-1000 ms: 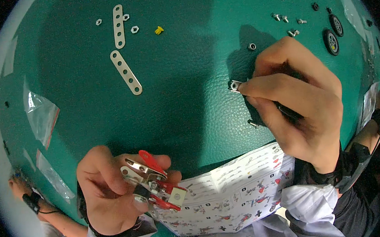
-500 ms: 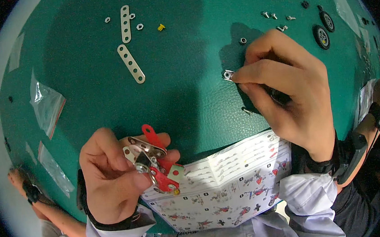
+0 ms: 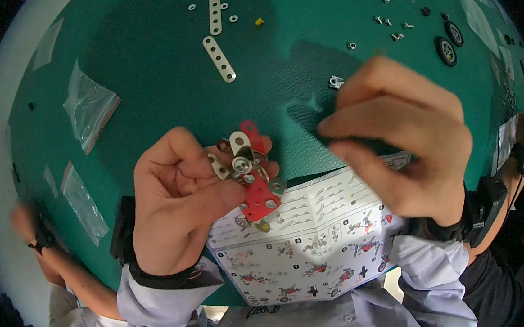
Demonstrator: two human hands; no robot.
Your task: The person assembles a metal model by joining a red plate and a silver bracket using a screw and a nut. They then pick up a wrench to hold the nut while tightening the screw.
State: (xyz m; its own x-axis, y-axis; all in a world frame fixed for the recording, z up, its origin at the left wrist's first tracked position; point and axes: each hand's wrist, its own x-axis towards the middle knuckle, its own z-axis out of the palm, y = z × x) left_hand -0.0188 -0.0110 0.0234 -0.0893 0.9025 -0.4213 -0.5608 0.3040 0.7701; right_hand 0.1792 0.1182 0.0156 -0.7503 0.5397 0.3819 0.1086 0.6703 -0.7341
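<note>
My left hand (image 3: 181, 201) pinches a partly built metal construction-kit model (image 3: 255, 176), with red and silver perforated plates, a bolt head facing up and a yellow piece at its lower end. The fingers cover part of it. To its right, above the table, my right hand (image 3: 407, 144) is bent, thumb and fingertips near each other but smeared by motion; nothing between them can be made out. A small metal piece with a nut (image 3: 336, 82) lies just beyond its fingers. An instruction sheet (image 3: 307, 247) with printed diagrams spreads beneath both hands.
Two perforated strips (image 3: 220, 59), loose nuts (image 3: 234, 18) and a yellow piece (image 3: 259, 22) lie farther off. Several bolts (image 3: 388, 21) and black wheels (image 3: 445, 51) are at the far right. Plastic bags (image 3: 89, 107) lie left. Other people's arms (image 3: 76, 279) reach in at both sides.
My right hand has come away from the small metal piece, which stays on the table. My left hand has turned the model and raised it. The whole view has shifted.
</note>
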